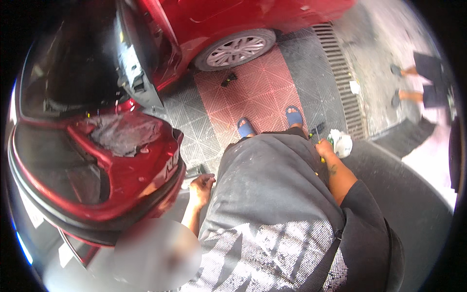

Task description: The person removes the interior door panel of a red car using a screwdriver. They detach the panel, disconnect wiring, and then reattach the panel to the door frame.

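My left hand hangs beside my dark shirt, close to the red car panel. Its fingers are loosely bent, with nothing visible in them. On my other side, my right hand is closed around a slim tool with a yellow end; a thin dark shaft seems to show past the fingers. Too little of the tool is visible to name its kind. Just beyond that hand is a white plastic bag with some green beside it. A crumpled grey cloth lies on the red panel.
Ahead stands a red car with a silver-spoked wheel. A grey and black trim part juts out at left. Small dark items lie on the red floor tiles. A drain grate runs along the right; another person's legs are beyond it.
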